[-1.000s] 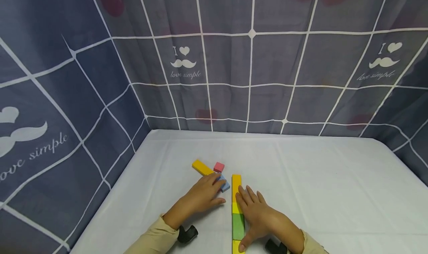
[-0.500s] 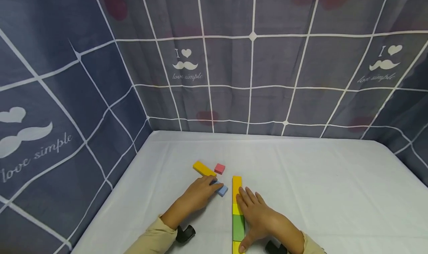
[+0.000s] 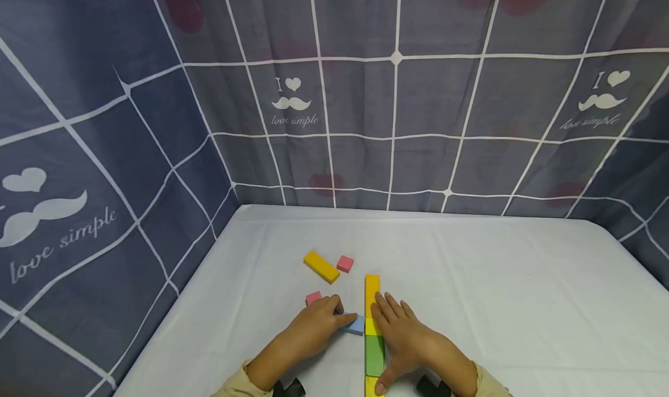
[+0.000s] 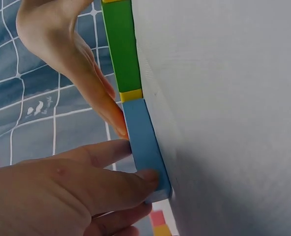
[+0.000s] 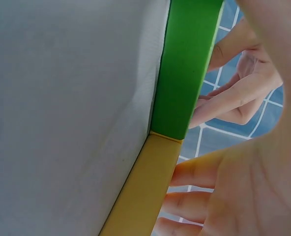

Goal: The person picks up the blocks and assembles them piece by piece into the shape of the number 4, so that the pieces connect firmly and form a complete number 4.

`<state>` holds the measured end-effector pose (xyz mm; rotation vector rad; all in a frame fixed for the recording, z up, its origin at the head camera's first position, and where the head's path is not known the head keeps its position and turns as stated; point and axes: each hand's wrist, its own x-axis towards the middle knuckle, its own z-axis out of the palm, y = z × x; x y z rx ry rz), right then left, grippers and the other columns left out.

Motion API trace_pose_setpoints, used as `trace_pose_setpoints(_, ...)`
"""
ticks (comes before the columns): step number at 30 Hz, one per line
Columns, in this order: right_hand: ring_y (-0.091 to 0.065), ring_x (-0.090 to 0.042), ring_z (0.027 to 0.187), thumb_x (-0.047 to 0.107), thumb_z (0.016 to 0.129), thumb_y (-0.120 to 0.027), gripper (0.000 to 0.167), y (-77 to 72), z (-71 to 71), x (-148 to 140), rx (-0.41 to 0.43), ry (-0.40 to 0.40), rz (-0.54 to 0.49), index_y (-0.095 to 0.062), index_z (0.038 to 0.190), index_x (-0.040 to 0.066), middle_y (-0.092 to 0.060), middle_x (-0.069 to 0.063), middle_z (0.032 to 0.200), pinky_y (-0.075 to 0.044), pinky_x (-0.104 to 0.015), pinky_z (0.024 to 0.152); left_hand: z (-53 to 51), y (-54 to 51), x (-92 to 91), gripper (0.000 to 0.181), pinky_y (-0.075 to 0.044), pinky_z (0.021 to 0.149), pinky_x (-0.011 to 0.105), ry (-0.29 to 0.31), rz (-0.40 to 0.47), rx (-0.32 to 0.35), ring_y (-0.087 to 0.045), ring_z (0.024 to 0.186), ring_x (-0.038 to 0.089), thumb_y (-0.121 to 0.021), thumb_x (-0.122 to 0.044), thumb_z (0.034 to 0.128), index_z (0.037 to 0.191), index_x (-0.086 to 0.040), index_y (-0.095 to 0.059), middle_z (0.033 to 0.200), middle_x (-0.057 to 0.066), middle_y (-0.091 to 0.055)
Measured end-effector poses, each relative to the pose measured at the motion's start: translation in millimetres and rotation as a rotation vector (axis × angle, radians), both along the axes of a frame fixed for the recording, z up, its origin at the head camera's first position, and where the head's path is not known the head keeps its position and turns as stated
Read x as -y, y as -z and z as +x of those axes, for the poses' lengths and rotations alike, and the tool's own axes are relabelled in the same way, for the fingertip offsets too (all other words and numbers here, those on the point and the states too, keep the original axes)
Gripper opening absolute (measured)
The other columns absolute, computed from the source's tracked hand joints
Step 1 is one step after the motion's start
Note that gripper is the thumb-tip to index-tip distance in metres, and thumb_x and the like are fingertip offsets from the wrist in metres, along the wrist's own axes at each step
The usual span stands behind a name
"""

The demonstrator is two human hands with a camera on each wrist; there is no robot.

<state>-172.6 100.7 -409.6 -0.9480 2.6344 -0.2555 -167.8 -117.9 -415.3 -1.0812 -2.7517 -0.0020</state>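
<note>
In the head view, the left hand [image 3: 317, 326] pinches a blue block [image 3: 355, 324], whose right end lies against or very near a row of blocks. That row runs front to back: a long yellow block [image 3: 372, 292], a shorter yellow piece [image 3: 371, 327], a green block [image 3: 374, 356] and another yellow one [image 3: 371, 387]. Along its right side lies the right hand [image 3: 410, 340], fingers extended and touching the row, thumb at the near yellow block. The left wrist view shows thumb and fingers on the blue block [image 4: 144, 142], close to the green block [image 4: 122, 49].
Beyond the left hand, a yellow block [image 3: 321, 267] and a red block [image 3: 345, 263] lie on the white-covered table [image 3: 496, 281]. Another red block [image 3: 313, 297] is just behind the left hand, partly covered. A grey checked curtain [image 3: 355, 95] stands behind the table.
The left hand has drawn the blue block from beside the loose yellow block toward the near side and right, up to the row. A second red block has come into view. The right hand has stayed put.
</note>
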Motion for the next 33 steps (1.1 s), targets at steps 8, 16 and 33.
trace_pose_setpoints(8,-0.01,-0.039,0.139,0.077,0.045,-0.067,0.131,3.0,5.6,0.5,0.002,0.004,-0.007,-0.027,0.141,-0.002,-0.011,-0.023,0.15,-0.016,-0.057,0.109,5.0,7.6,0.2,0.037,-0.038,0.06,0.01,0.014,0.005,0.006,-0.042,0.068,0.004,-0.067,-0.011,0.0807,0.114,-0.026,-0.066,0.086,-0.004,-0.051)
trace_pose_setpoints(16,-0.008,-0.037,0.14,0.077,0.046,-0.066,0.129,1.4,2.9,0.2,-0.015,-0.002,0.014,-0.026,0.141,-0.001,-0.01,-0.022,0.151,-0.017,-0.056,0.109,-0.1,7.9,1.8,0.034,-0.038,0.062,0.011,0.049,0.055,0.012,-0.042,0.069,0.004,-0.068,-0.011,0.08,0.112,-0.022,-0.067,0.085,-0.004,-0.051)
trace_pose_setpoints(33,-0.006,-0.037,0.14,0.076,0.048,-0.067,0.129,-1.8,0.9,0.2,0.027,0.005,-0.011,-0.024,0.142,-0.001,-0.008,-0.022,0.151,-0.013,-0.056,0.11,-15.3,-5.4,31.5,0.045,-0.045,0.078,0.029,-0.097,0.099,0.122,-0.051,0.09,0.013,-0.067,-0.036,0.0805,0.122,-0.021,-0.059,0.103,-0.002,-0.056)
